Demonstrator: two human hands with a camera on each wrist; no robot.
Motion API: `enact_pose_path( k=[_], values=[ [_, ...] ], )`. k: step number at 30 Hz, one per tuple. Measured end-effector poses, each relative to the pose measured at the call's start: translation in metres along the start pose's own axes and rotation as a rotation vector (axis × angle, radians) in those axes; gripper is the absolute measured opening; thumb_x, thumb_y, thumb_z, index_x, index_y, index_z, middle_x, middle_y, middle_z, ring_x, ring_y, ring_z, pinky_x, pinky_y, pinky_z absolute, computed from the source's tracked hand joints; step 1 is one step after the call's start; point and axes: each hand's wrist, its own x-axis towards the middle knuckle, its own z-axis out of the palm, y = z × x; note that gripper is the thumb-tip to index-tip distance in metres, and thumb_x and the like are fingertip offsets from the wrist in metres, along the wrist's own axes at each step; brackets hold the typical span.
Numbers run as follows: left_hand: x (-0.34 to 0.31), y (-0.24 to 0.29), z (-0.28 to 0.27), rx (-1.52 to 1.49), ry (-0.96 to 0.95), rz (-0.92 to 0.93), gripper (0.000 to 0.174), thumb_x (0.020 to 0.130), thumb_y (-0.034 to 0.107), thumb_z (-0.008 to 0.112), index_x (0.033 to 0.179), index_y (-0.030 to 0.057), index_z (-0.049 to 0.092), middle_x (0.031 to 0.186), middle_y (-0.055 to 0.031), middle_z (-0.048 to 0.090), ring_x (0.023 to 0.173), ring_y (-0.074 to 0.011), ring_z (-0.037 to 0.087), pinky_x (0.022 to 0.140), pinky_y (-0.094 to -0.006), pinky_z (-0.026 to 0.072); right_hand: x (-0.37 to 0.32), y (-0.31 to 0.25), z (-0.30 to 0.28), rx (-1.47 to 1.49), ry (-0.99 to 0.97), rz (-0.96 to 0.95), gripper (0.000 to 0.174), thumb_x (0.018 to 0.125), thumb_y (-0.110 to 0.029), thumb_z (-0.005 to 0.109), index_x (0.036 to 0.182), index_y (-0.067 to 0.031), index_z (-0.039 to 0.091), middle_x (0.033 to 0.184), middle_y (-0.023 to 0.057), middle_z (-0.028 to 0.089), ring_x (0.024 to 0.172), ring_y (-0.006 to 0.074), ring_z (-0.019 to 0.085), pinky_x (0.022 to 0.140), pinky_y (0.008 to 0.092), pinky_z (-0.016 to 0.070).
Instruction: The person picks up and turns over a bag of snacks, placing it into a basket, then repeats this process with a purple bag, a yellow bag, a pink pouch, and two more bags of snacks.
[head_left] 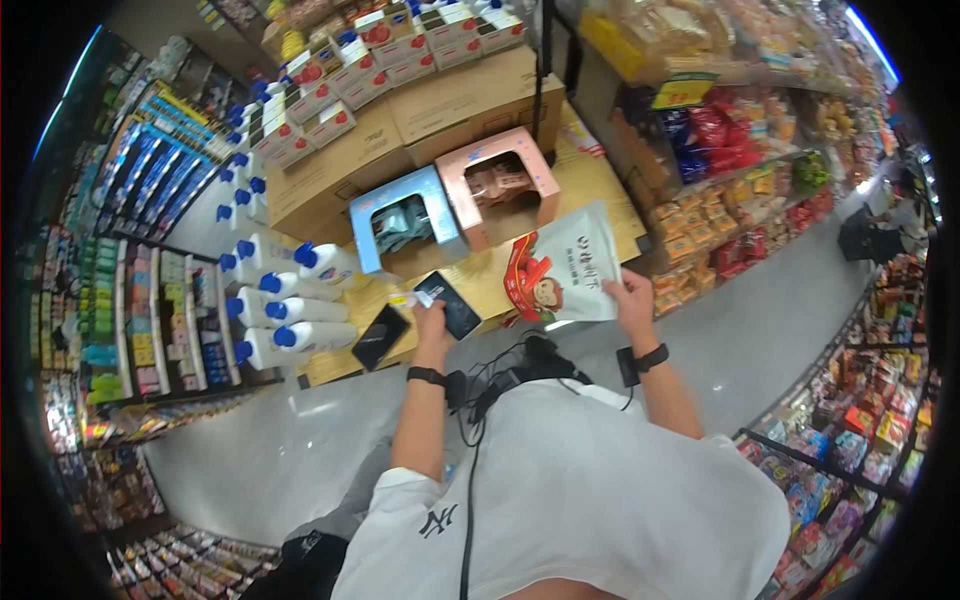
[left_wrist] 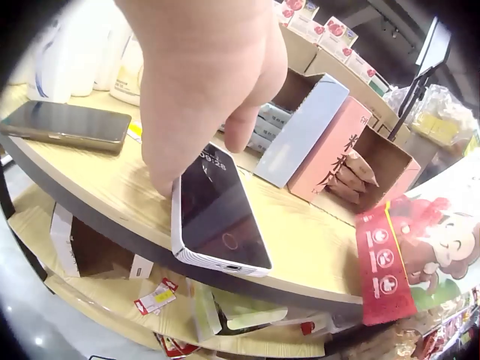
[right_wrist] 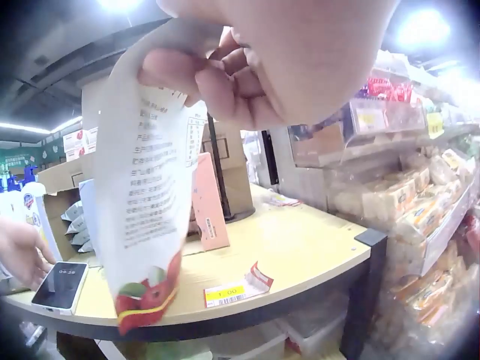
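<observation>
My left hand (head_left: 431,322) pinches a white-edged phone (head_left: 452,308) by its sides near the top; in the left wrist view the phone (left_wrist: 221,214) has its screen up and lit with a clock, low over the table's front edge. A second dark phone (left_wrist: 71,124) lies on the wood to its left. At the right, my right hand (head_left: 632,302) grips the edge of a white snack bag (head_left: 583,262) with a red panel and a cartoon monkey. Seen from the right wrist, curled fingers (right_wrist: 217,82) hold the bag (right_wrist: 146,172) at its top, and it hangs upright.
Behind the hands, a blue box (head_left: 407,222) and a pink box (head_left: 498,188) with packets stand on the wooden table (right_wrist: 300,244). White bottles (head_left: 310,309) stand at the left, cartons (head_left: 350,150) at the back. A price label (right_wrist: 226,293) lies near the front edge. Snack shelves line the right.
</observation>
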Motion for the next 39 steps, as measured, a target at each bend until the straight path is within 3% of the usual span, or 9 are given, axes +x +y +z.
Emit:
enact_pose_path(
  k=[4, 12, 16, 20, 23, 27, 32, 34, 39],
  values=[
    [0.018, -0.003, -0.002, -0.014, -0.09, 0.087, 0.065, 0.079, 0.005, 0.071, 0.14, -0.0047, 0.049, 0.124, -0.0159, 0.065, 0.108, -0.0273, 0.065, 0.095, -0.0372, 0.0506, -0.063, -0.026, 0.018, -0.116, 0.144, -0.113, 0.022, 0.09, -0.007, 0.071, 0.107, 0.0055, 0.076, 0.085, 0.0044, 0.076, 0.074, 0.0061, 0.064, 0.067, 0.0241, 0.0506],
    [0.056, -0.019, 0.0, -0.102, -0.242, 0.077, 0.053, 0.081, 0.008, 0.063, 0.132, -0.0055, 0.057, 0.125, -0.0192, 0.066, 0.102, -0.0308, 0.069, 0.087, -0.0433, 0.0571, -0.177, -0.034, -0.003, -0.247, 0.383, -0.073, 0.025, 0.089, -0.006, 0.07, 0.11, 0.0048, 0.076, 0.09, 0.0076, 0.077, 0.078, 0.0088, 0.066, 0.071, 0.0264, 0.0527],
    [0.042, 0.011, -0.004, -0.072, -0.522, -0.21, 0.055, 0.079, 0.015, 0.061, 0.128, -0.0102, 0.058, 0.121, -0.0197, 0.068, 0.098, -0.0319, 0.07, 0.08, -0.0467, 0.0592, -0.227, -0.034, -0.026, -0.188, 0.483, -0.039, 0.026, 0.088, -0.007, 0.07, 0.111, 0.0022, 0.076, 0.088, 0.0102, 0.078, 0.075, 0.0084, 0.067, 0.068, 0.027, 0.0534],
    [-0.008, 0.032, 0.005, 0.393, -0.22, 0.198, 0.063, 0.076, 0.023, 0.067, 0.129, -0.0108, 0.058, 0.122, -0.0238, 0.066, 0.101, -0.035, 0.069, 0.083, -0.0476, 0.057, -0.275, -0.038, -0.05, -0.17, 0.588, -0.037, 0.027, 0.084, -0.012, 0.07, 0.109, -0.0029, 0.076, 0.082, 0.0174, 0.075, 0.065, 0.0109, 0.067, 0.062, 0.0284, 0.0511],
    [-0.07, 0.039, 0.028, 0.828, -0.022, 0.474, 0.072, 0.077, 0.028, 0.072, 0.136, -0.009, 0.055, 0.139, -0.0279, 0.057, 0.126, -0.0367, 0.056, 0.107, -0.0446, 0.0439, -0.305, -0.041, -0.073, -0.258, 0.598, -0.01, 0.029, 0.085, -0.014, 0.068, 0.111, -0.0037, 0.077, 0.084, 0.0178, 0.075, 0.065, 0.0142, 0.068, 0.064, 0.0294, 0.0519],
    [-0.109, 0.037, 0.076, 0.762, -0.534, 0.512, 0.045, 0.094, 0.023, 0.061, 0.131, -0.0015, 0.062, 0.133, -0.0153, 0.064, 0.128, -0.0286, 0.058, 0.107, -0.0402, 0.0443, -0.332, -0.036, -0.117, -0.374, 0.575, -0.013, 0.025, 0.085, -0.019, 0.068, 0.104, -0.0053, 0.077, 0.078, 0.0171, 0.071, 0.059, 0.0251, 0.064, 0.061, 0.0349, 0.0504],
    [-0.303, 0.033, 0.163, 0.719, -1.217, 0.33, 0.037, 0.105, 0.025, 0.051, 0.13, 0.0009, 0.064, 0.127, -0.0139, 0.066, 0.115, -0.0265, 0.065, 0.103, -0.0361, 0.0469, -0.37, -0.034, -0.177, -0.359, 0.685, -0.093, 0.018, 0.085, -0.02, 0.067, 0.093, -0.0051, 0.073, 0.069, 0.0165, 0.066, 0.057, 0.0333, 0.059, 0.057, 0.0404, 0.0469],
    [-0.369, 0.014, 0.197, 0.872, -1.476, 0.443, 0.04, 0.105, 0.025, 0.056, 0.136, 0.0, 0.061, 0.127, -0.0122, 0.067, 0.118, -0.025, 0.064, 0.106, -0.0351, 0.0448, -0.392, -0.04, -0.2, -0.274, 0.738, -0.09, 0.016, 0.084, -0.018, 0.064, 0.081, -0.0018, 0.066, 0.066, 0.0191, 0.062, 0.059, 0.0394, 0.06, 0.058, 0.044, 0.047],
    [-0.531, -0.027, 0.244, 1.335, -2.053, 0.709, 0.063, 0.097, 0.018, 0.07, 0.151, -0.0039, 0.045, 0.145, -0.0155, 0.057, 0.14, -0.0244, 0.049, 0.116, -0.0377, 0.0374, -0.429, -0.03, -0.241, 0.127, 0.944, -0.139, 0.023, 0.096, -0.019, 0.061, 0.084, 0.0, 0.063, 0.065, 0.0132, 0.069, 0.058, 0.0249, 0.067, 0.057, 0.039, 0.0486]
  ],
)
